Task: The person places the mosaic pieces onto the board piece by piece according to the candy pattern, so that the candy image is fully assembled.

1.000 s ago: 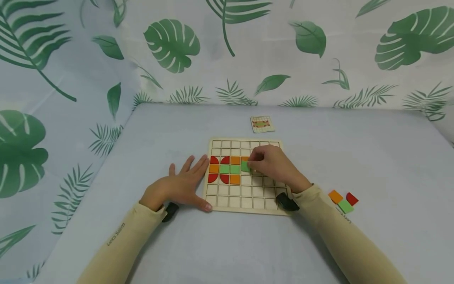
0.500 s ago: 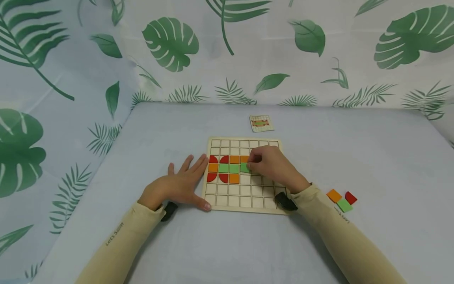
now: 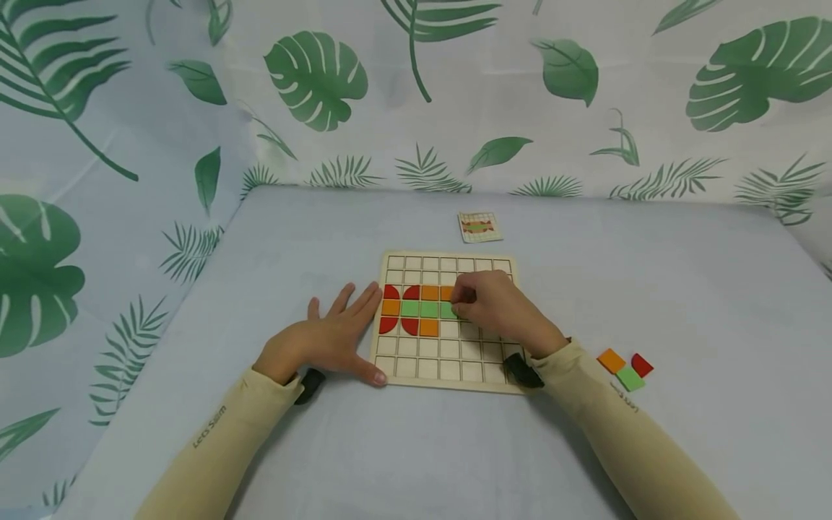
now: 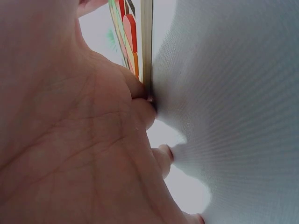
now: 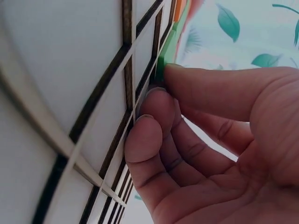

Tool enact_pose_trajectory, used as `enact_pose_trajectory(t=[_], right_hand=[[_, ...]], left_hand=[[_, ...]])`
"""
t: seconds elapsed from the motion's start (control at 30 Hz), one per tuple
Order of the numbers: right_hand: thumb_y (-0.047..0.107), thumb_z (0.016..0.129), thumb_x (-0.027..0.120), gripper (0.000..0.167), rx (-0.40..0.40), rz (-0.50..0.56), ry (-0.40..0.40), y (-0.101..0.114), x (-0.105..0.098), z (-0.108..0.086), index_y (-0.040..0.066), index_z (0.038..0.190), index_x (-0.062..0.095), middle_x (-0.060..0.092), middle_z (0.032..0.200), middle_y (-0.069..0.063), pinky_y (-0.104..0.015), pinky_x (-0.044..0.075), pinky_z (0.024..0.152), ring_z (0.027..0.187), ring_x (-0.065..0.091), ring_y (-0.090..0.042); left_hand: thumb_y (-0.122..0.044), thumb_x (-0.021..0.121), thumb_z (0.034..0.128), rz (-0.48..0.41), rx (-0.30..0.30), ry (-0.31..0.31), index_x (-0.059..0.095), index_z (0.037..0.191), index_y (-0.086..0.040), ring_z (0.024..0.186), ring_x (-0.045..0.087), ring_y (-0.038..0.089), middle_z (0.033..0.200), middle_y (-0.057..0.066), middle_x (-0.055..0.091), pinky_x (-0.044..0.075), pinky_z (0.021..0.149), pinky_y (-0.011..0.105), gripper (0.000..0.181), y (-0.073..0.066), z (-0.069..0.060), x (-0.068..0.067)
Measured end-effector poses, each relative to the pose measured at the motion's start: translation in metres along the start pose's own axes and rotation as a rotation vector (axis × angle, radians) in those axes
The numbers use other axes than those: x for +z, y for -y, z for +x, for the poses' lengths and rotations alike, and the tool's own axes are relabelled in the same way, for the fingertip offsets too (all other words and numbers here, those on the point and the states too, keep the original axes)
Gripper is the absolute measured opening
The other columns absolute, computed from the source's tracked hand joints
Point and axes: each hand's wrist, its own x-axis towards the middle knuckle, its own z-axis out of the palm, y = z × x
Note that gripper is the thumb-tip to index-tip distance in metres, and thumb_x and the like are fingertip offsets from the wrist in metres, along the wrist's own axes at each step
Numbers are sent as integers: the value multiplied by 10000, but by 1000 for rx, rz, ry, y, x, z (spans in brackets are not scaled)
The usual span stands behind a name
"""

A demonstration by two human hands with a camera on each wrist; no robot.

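Observation:
A wooden grid board [image 3: 450, 370] lies on the table with red, orange and green tiles in its left and middle cells. My right hand [image 3: 497, 309] is over the board, thumb and fingertips pinching a green tile [image 3: 445, 310] at the right end of the green row. That tile sits in line with its neighbours; the fingers cover part of it. In the right wrist view the thumb touches the edge of the green tile [image 5: 164, 58], fingers curled by the grid. My left hand [image 3: 325, 339] lies spread on the table, its index fingertip and thumb against the board's left side.
Right of the board lie a loose orange tile [image 3: 611, 360], a green tile [image 3: 630, 378] and a red quarter-round tile [image 3: 642, 365], near the right sleeve. A small pattern card [image 3: 480, 227] lies behind the board. A leaf-print cloth [image 3: 422, 87] hangs at the back.
The green tile under my right fingers was slightly askew and now lies flush in its cell. The right fingertips have shifted slightly downward. My left hand has stayed in place.

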Motion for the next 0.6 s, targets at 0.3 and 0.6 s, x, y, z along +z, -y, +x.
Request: enact_pose_trajectory(t=[0.3,0.6], right_hand=[[54,1010,712,78,11,91,55,-3,-5,-6,66,977,782,743,928,-2,-393,552,820,858,661,-175],[288,1136,561,310,7,171,116,-3,-29,-33,63,1245,744,741,1164,-41,-487,537,984,1065,661,-226]], left_hand=[[-625,893,792,-5,-9,-1,-33,1728,-115,1620,-186,350,1795,29,-110,-84,1169,786,1412,2,-3,-1],[-651,883,787,16,-2,-4,-30,1730,-120,1620,-188,342,1795,17,-119,-78,1166,794,1416,1,1,0]])
